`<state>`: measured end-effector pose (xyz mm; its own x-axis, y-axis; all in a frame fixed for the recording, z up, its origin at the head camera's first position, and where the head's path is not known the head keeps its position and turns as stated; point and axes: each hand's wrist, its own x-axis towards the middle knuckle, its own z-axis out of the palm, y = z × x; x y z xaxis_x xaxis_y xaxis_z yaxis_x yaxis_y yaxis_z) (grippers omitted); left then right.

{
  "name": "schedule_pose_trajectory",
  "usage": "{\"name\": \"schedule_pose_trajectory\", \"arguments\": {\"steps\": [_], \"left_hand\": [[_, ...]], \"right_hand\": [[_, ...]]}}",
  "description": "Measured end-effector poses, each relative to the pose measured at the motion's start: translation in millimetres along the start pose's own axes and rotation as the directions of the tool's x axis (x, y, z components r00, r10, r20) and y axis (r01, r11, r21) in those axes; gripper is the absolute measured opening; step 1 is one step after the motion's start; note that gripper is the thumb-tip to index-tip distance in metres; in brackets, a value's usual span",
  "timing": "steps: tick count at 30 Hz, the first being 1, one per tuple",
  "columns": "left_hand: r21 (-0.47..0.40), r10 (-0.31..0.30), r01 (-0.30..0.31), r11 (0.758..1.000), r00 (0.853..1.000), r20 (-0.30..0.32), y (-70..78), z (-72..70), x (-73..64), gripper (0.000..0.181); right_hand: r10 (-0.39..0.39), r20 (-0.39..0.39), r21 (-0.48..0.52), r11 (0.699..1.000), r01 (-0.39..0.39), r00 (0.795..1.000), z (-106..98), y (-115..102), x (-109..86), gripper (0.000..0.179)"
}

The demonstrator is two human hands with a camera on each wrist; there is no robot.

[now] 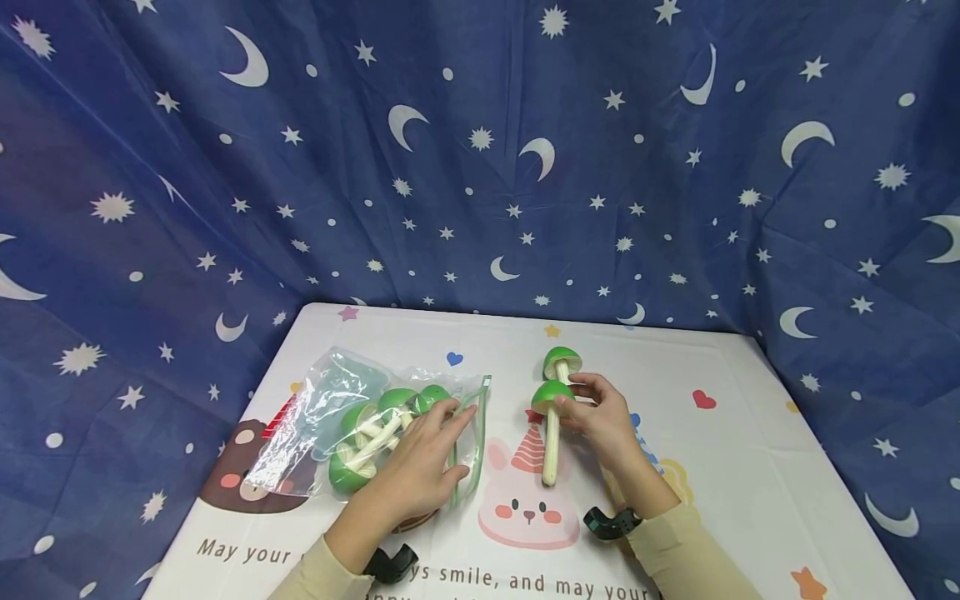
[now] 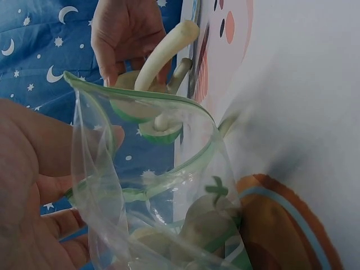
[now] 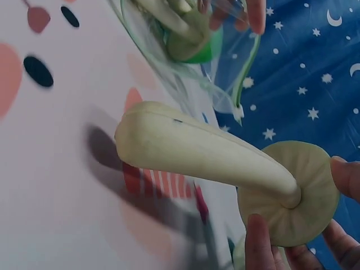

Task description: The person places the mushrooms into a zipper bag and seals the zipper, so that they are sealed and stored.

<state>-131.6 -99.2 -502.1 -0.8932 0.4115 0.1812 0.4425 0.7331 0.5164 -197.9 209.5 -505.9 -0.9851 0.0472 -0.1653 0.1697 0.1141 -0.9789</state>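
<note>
My right hand [image 1: 600,417] grips a green-capped mushroom [image 1: 552,429] by its cap, its pale stem pointing back toward me. Just beyond it is a second green-capped mushroom [image 1: 562,363]; its stem runs under my right fingers, and I cannot tell whether they hold it too. On the left lies a clear zip bag [image 1: 337,367] with a green seal and several green-capped mushrooms [image 1: 358,446] inside. My left hand [image 1: 423,458] rests at the bag's mouth with fingers and thumb spread. In the left wrist view the mouth [image 2: 163,97] gapes toward the held mushroom [image 2: 169,53].
A white cloth printed with cartoon animals, hearts, stars and lettering covers the table [image 1: 720,458]. Behind it hangs a dark blue curtain [image 1: 480,192] with moons and stars. A pale blue patch [image 1: 352,387] shows at the bag's far left part.
</note>
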Motion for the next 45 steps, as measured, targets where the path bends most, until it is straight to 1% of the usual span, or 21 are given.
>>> {"name": "schedule_pose_trajectory", "arguments": {"steps": [3,7,12,18,24,27,30,36,38,41,45], "left_hand": [[-0.001,0.000,0.000,1.000,1.000,-0.002,-0.1,0.4,-0.2,0.086],[0.003,-0.003,0.003,1.000,1.000,-0.001,0.1,0.3,-0.4,0.086],[0.015,-0.003,0.003,1.000,1.000,0.005,0.1,-0.5,-0.8,0.086],[0.017,-0.006,0.006,1.000,1.000,0.005,-0.4,0.0,-1.2,0.086],[0.014,-0.010,0.010,1.000,1.000,0.005,-0.1,0.2,-1.8,0.087],[0.014,-0.009,0.009,1.000,1.000,0.003,-0.1,0.6,-1.5,0.087],[0.017,-0.006,0.006,1.000,1.000,0.004,-0.1,0.6,-1.1,0.087],[0.018,-0.006,0.005,1.000,1.000,0.010,1.0,-0.2,-1.8,0.087],[0.018,-0.006,0.006,1.000,1.000,0.010,1.4,-0.5,-1.8,0.088],[0.026,0.002,-0.002,1.000,1.000,0.005,1.6,-0.3,-1.8,0.088],[0.041,0.012,-0.012,0.999,1.000,0.002,0.8,0.4,-2.8,0.089]], "right_hand": [[0.004,0.000,0.024,1.000,-0.004,1.000,9.9,1.8,0.5,0.057],[-0.011,0.008,0.060,0.998,0.010,1.000,22.8,3.1,0.6,0.056],[-0.022,0.021,0.064,0.998,0.020,1.000,36.7,4.9,-1.4,0.055],[-0.020,0.029,0.085,0.996,0.017,0.999,51.3,7.1,-3.6,0.054],[-0.046,0.034,0.124,0.991,0.041,0.998,64.4,7.4,-6.6,0.051],[-0.047,0.029,0.136,0.990,0.042,0.998,70.7,8.5,-7.9,0.051],[-0.038,0.003,0.161,0.986,0.037,0.999,76.8,9.6,-10.0,0.049],[-0.012,-0.099,0.273,0.961,0.039,0.995,90.4,11.2,-15.4,0.044],[-0.011,-0.129,0.281,0.959,0.047,0.992,94.5,12.5,-17.4,0.046],[-0.017,-0.167,0.261,0.963,0.061,0.986,99.8,13.6,-20.8,0.049],[-0.021,-0.195,0.255,0.964,0.072,0.981,106.7,15.2,-24.7,0.050]]}}
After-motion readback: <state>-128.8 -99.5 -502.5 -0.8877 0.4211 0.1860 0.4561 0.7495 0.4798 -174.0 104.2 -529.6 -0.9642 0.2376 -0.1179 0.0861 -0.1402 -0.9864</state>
